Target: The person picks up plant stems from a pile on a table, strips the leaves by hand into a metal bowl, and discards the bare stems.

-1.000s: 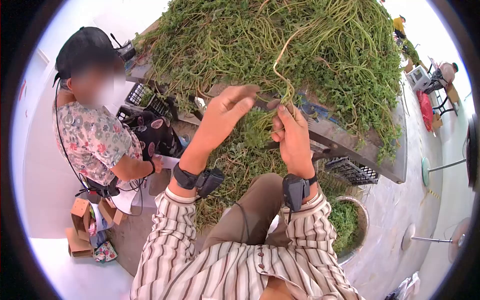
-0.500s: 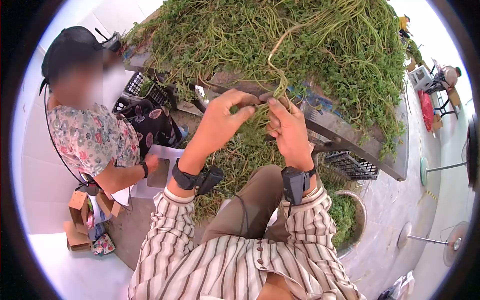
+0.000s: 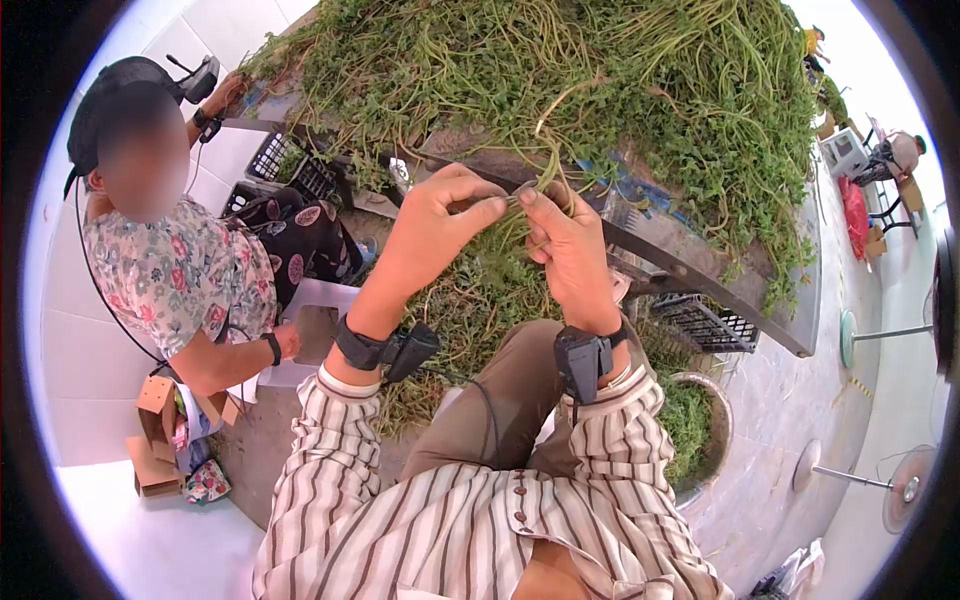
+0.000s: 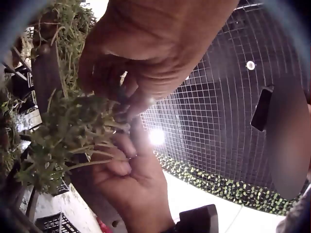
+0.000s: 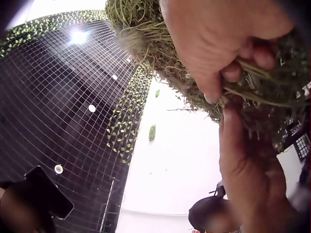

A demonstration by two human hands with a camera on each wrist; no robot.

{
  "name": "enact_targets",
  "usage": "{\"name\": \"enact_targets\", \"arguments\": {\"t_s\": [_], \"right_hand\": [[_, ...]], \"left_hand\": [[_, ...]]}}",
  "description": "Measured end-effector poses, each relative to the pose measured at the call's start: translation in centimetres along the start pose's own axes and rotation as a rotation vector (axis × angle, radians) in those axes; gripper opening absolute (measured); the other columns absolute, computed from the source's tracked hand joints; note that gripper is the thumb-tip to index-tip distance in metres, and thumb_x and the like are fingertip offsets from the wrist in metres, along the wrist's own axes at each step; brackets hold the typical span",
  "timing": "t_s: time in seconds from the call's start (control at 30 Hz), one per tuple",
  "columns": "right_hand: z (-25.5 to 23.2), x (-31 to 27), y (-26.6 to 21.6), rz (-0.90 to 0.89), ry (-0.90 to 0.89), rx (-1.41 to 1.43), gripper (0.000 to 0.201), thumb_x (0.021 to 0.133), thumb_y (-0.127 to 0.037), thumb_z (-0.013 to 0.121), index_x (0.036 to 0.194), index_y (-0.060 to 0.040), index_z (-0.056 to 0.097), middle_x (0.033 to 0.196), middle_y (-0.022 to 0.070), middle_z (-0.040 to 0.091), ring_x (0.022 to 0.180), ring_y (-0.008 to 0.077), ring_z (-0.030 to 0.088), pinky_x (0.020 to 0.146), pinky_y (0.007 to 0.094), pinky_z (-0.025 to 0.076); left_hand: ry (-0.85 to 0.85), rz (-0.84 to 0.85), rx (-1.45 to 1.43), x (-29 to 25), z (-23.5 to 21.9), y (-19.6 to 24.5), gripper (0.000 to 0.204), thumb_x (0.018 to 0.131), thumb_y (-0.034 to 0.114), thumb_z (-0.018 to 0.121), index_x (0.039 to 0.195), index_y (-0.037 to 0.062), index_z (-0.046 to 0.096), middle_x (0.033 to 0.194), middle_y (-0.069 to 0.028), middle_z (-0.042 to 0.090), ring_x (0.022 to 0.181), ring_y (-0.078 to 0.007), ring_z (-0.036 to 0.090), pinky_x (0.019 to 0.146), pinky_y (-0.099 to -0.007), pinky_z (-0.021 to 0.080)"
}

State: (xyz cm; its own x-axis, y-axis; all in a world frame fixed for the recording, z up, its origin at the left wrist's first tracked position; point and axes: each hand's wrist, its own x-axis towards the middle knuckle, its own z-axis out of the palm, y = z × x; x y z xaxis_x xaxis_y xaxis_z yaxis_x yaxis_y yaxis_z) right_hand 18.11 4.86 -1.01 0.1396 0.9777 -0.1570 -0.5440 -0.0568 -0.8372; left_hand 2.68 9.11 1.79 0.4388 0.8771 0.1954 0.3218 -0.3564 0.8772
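A big heap of green leafy stems covers the table in front of me. Both my hands are raised at its near edge, fingertips almost meeting. My left hand pinches the lower end of a long pale stem between thumb and forefinger. My right hand pinches the same stem just beside it. In the left wrist view, the left hand grips a leafy sprig with the right hand below it. The right wrist view shows the right hand pinching thin stalks.
A person in a floral top sits at the left, one arm reaching up to the table corner. Black crates stand under the table. A metal basin of greens is by my right knee. More greens lie below my hands. Cardboard boxes sit lower left.
My left hand went from open fingers to pinching the stem next to my right hand. Both hands drew together. The seated person's arm rose to the table corner.
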Motion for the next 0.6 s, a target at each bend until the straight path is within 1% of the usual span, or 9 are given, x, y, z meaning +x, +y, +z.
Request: {"name": "enact_targets", "arguments": {"t_s": [0.1,0.17,0.23,0.27,0.33,0.37,0.43,0.57,0.6], "right_hand": [[0.1,-0.4,0.1,0.004,-0.008,-0.006,0.019,0.080,-0.025,0.068,0.081,-0.0090,0.058,0.060,-0.0079,0.042,0.049,0.0006,0.035,0.042,0.0169,0.026],[0.0,-0.5,0.2,0.010,-0.077,-0.074,0.020,0.081,-0.027,0.067,0.081,-0.0086,0.058,0.060,-0.0076,0.041,0.049,0.0006,0.034,0.042,0.0174,0.026],[0.2,-0.9,0.2,0.021,-0.082,-0.084,0.020,0.082,-0.027,0.066,0.081,-0.0085,0.058,0.060,-0.0078,0.040,0.049,0.0006,0.034,0.042,0.0175,0.026],[0.3,-1.2,0.2,0.034,-0.089,-0.096,0.020,0.083,-0.027,0.064,0.081,-0.0083,0.058,0.059,-0.0080,0.040,0.049,0.0006,0.033,0.042,0.0175,0.026],[0.4,-1.6,0.0,0.033,-0.112,-0.107,0.020,0.083,-0.027,0.063,0.081,-0.0081,0.058,0.059,-0.0083,0.039,0.048,0.0007,0.032,0.042,0.0176,0.025],[0.3,-1.7,0.1,0.032,-0.136,-0.117,0.019,0.084,-0.026,0.062,0.081,-0.0079,0.057,0.059,-0.0086,0.039,0.048,0.0007,0.032,0.042,0.0176,0.024],[0.4,-1.8,0.3,0.026,-0.139,-0.126,0.019,0.085,-0.026,0.061,0.082,-0.0077,0.057,0.058,-0.0088,0.038,0.048,0.0006,0.032,0.042,0.0177,0.024],[0.5,-2.0,0.4,-0.006,-0.094,-0.162,0.018,0.086,-0.025,0.059,0.081,-0.0076,0.057,0.059,-0.0092,0.038,0.049,0.0001,0.031,0.043,0.0185,0.023],[0.4,-1.9,0.3,-0.005,-0.094,-0.159,0.018,0.086,-0.025,0.059,0.081,-0.0076,0.057,0.059,-0.0092,0.038,0.049,0.0001,0.031,0.043,0.0185,0.023]], "left_hand": [[0.023,0.013,-0.076,-0.5,-0.2,0.1,0.017,0.079,0.013,0.064,0.089,-0.0015,0.064,0.088,-0.0059,0.058,0.080,-0.0133,0.055,0.070,-0.0262,0.043],[0.035,0.035,-0.097,-0.7,-0.3,0.3,0.017,0.079,0.012,0.063,0.089,-0.0014,0.064,0.089,-0.0058,0.058,0.079,-0.0127,0.055,0.070,-0.0255,0.042],[0.036,0.053,0.013,-1.0,-0.4,0.6,0.018,0.082,0.014,0.060,0.092,-0.0021,0.061,0.084,-0.0070,0.057,0.075,-0.0128,0.053,0.067,-0.0259,0.042],[0.035,0.055,0.012,-1.4,-0.4,1.0,0.018,0.082,0.014,0.060,0.092,-0.0021,0.061,0.084,-0.0070,0.057,0.075,-0.0128,0.053,0.067,-0.0259,0.042],[-0.038,-0.101,0.048,-2.0,-0.2,2.2,0.018,0.087,0.015,0.055,0.093,-0.0023,0.057,0.077,-0.0086,0.056,0.068,-0.0137,0.049,0.064,-0.0275,0.041],[-0.035,-0.098,0.050,-2.3,0.3,1.8,0.018,0.087,0.015,0.055,0.093,-0.0023,0.057,0.077,-0.0086,0.056,0.068,-0.0137,0.049,0.064,-0.0275,0.041],[0.038,0.083,0.054,-2.8,1.1,0.6,0.018,0.089,0.015,0.051,0.093,-0.0021,0.053,0.072,-0.0109,0.053,0.064,-0.0150,0.045,0.061,-0.0295,0.040],[0.015,0.024,0.078,-2.9,0.9,1.2,0.016,0.089,0.014,0.051,0.092,-0.0015,0.053,0.071,-0.0130,0.051,0.063,-0.0167,0.044,0.060,-0.0313,0.040],[-0.003,0.011,0.103,-3.0,1.0,1.4,0.016,0.089,0.014,0.051,0.092,-0.0015,0.053,0.071,-0.0141,0.050,0.062,-0.0191,0.045,0.060,-0.0320,0.040]]}}
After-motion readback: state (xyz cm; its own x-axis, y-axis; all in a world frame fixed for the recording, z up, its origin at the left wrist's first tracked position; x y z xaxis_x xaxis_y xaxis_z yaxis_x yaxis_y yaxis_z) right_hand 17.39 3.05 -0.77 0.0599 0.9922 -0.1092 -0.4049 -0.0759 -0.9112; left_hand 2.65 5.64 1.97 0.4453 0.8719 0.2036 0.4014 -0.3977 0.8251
